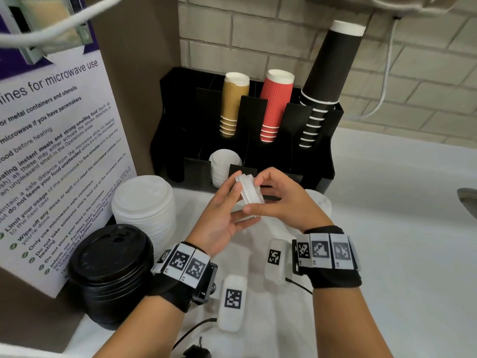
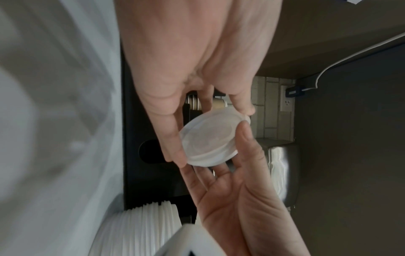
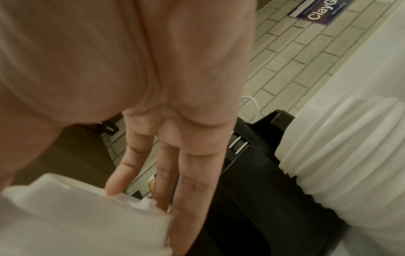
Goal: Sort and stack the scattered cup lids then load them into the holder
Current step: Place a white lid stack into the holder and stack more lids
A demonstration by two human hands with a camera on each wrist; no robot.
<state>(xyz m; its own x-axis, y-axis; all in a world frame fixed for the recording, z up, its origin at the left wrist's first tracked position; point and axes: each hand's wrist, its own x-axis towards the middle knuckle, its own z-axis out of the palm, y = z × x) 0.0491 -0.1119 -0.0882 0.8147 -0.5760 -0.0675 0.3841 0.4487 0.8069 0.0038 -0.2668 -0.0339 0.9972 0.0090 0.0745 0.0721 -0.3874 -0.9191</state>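
The black holder (image 1: 312, 174) at the back of the white surface (image 1: 387, 228) carries gold cups (image 1: 231, 107), red cups (image 1: 273, 107), black cups (image 1: 325, 81) and, in a front slot, small white lids (image 1: 223, 164). In front of it, the left hand (image 1: 222, 215) and right hand (image 1: 281, 200) pinch a short stack of translucent lids (image 1: 250, 189) by its edges, fingers curled around it. Tall stacks of white lids (image 1: 144, 202) and black lids (image 1: 113, 270) stand at left; another pale stack behind the right hand is mostly hidden.

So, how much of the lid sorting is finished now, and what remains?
Done: a tall white lid stack and a black lid stack stand sorted on the counter, and some white lids already sit in the holder. In hand: the left hand and right hand grip a small stack of clear lids. Left: loading these and the counter stacks.
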